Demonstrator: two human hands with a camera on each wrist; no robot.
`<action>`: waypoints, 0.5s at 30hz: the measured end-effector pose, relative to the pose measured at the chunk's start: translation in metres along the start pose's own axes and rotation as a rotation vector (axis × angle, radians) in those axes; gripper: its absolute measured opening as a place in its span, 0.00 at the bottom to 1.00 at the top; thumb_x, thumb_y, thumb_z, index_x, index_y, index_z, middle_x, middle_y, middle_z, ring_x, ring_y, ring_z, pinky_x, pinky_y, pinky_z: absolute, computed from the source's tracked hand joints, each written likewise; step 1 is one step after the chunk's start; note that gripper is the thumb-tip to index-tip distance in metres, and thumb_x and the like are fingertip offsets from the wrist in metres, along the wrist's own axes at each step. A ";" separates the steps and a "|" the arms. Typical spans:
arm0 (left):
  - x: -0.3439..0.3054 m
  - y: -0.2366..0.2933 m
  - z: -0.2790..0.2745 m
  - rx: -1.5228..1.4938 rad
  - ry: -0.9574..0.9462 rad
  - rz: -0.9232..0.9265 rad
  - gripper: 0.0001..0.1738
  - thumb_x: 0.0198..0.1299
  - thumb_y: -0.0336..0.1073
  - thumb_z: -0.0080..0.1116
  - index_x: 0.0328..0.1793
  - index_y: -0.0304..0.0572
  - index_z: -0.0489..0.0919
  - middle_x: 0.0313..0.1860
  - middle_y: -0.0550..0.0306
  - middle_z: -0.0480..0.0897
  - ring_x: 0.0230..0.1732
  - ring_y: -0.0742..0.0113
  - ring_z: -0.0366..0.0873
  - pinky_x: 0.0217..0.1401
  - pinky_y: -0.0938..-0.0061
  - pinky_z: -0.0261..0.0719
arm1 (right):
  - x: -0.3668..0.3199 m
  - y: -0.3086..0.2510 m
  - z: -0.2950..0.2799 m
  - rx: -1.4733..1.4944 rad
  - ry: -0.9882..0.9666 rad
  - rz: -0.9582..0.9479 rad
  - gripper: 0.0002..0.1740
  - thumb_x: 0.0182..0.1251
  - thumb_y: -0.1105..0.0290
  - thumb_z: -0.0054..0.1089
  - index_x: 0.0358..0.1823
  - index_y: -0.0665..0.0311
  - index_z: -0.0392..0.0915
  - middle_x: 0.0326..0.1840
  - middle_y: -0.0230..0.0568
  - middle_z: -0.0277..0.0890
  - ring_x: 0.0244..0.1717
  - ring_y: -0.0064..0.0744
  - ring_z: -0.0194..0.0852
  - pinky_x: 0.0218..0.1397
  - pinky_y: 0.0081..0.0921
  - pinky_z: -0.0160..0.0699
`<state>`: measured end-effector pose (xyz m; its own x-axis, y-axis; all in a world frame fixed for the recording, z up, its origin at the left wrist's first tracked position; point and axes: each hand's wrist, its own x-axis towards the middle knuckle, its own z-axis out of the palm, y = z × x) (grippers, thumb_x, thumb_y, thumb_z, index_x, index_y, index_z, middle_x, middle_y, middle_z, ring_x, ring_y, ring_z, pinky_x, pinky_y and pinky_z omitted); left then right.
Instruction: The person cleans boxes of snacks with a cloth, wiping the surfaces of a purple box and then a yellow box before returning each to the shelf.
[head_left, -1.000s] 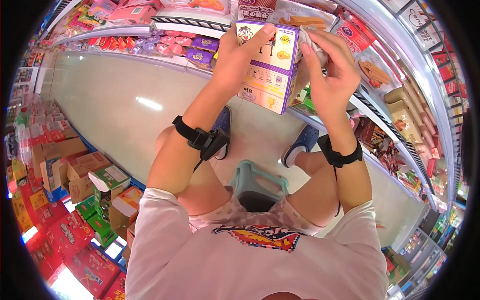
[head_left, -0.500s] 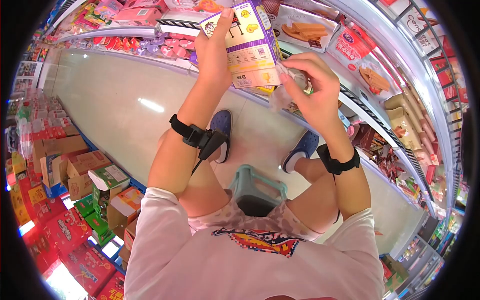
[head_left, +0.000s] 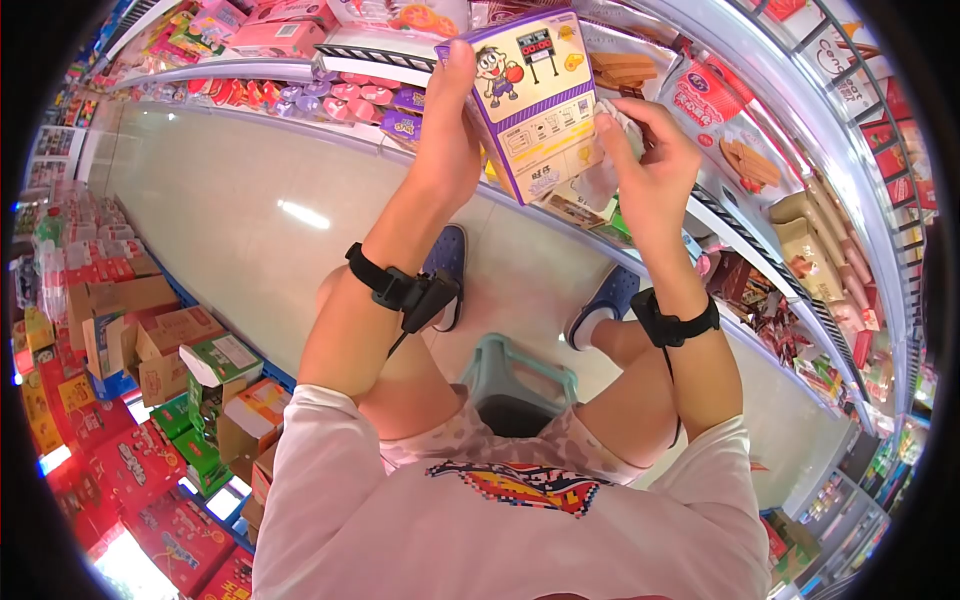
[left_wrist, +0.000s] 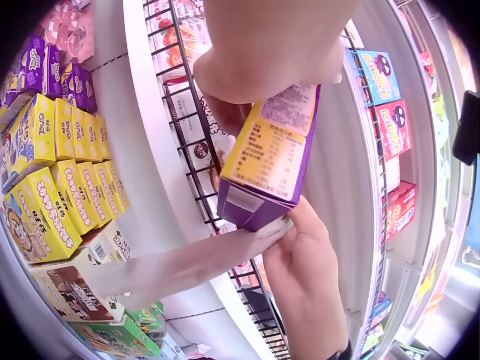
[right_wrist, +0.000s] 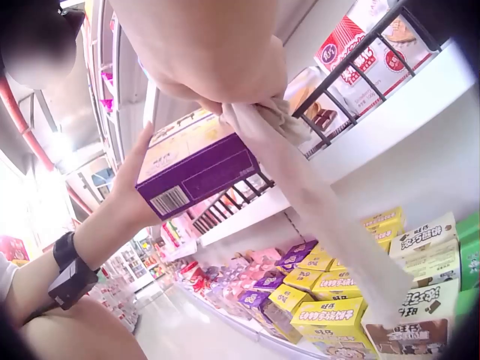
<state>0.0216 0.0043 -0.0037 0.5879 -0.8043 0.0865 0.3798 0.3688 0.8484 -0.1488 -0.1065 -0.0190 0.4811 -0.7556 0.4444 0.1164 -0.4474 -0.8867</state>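
Box move: since half a second before, the box (head_left: 530, 95) had swung round in the left hand (head_left: 450, 150), so its cartoon front faced the head camera; the right hand (head_left: 655, 165) had come up from below and brought the cloth (head_left: 605, 175) against the box's right edge, so that side was now under the cloth.
Shelf: the shelf (head_left: 250, 68) ran along the aisle in front of the person, packed with yellow, purple and pink packs.
Stool: a green stool (head_left: 515, 370) stood between the knees.
Box place: it was held up in the air before the shelf, tilted and touching no rack.
Left hand: it gripped the box, thumb up its left edge and fingers curled behind.
Right hand: it pinched the bunched cloth and pressed it to the box.
Cloth: its loose end hung down below the hand in the right wrist view.
Hidden: the box's back and the left fingers behind it were out of the head view; its print was too small to read; the shelf's upper tiers were cut off by the lens rim.
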 end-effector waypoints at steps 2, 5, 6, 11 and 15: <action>-0.002 0.002 -0.001 -0.088 -0.042 -0.046 0.36 0.74 0.66 0.57 0.70 0.44 0.70 0.61 0.58 0.83 0.64 0.67 0.82 0.69 0.65 0.79 | 0.000 0.003 0.005 0.020 0.013 -0.061 0.11 0.69 0.78 0.71 0.50 0.76 0.84 0.48 0.42 0.83 0.47 0.28 0.83 0.54 0.25 0.81; -0.003 -0.009 -0.001 -0.121 -0.203 -0.102 0.35 0.73 0.59 0.62 0.74 0.45 0.66 0.69 0.56 0.78 0.70 0.65 0.77 0.73 0.64 0.75 | -0.005 0.002 0.016 0.021 0.041 -0.131 0.11 0.68 0.79 0.71 0.49 0.74 0.85 0.49 0.43 0.83 0.46 0.29 0.83 0.53 0.26 0.82; -0.004 -0.010 0.000 -0.122 -0.202 -0.102 0.35 0.73 0.59 0.62 0.74 0.45 0.66 0.69 0.56 0.78 0.70 0.65 0.77 0.73 0.64 0.75 | -0.007 0.000 0.020 0.004 0.055 -0.143 0.11 0.67 0.80 0.72 0.49 0.73 0.85 0.49 0.44 0.83 0.46 0.29 0.83 0.52 0.27 0.82; -0.005 -0.018 -0.003 -0.135 -0.228 -0.165 0.37 0.75 0.58 0.60 0.80 0.48 0.62 0.71 0.54 0.76 0.71 0.63 0.75 0.76 0.62 0.72 | -0.016 -0.022 0.031 -0.132 0.003 -0.332 0.11 0.65 0.81 0.72 0.48 0.71 0.85 0.49 0.44 0.83 0.44 0.33 0.84 0.46 0.27 0.83; -0.007 -0.014 0.014 0.120 -0.235 0.121 0.42 0.73 0.65 0.56 0.82 0.44 0.66 0.75 0.51 0.75 0.75 0.58 0.74 0.78 0.62 0.71 | -0.009 -0.016 0.022 -0.052 0.018 -0.279 0.12 0.66 0.80 0.73 0.49 0.71 0.85 0.50 0.42 0.83 0.44 0.32 0.83 0.50 0.25 0.81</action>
<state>0.0024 -0.0021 -0.0087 0.4365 -0.8490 0.2976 0.2219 0.4222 0.8789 -0.1358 -0.0822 -0.0117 0.4216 -0.6081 0.6726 0.1972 -0.6625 -0.7226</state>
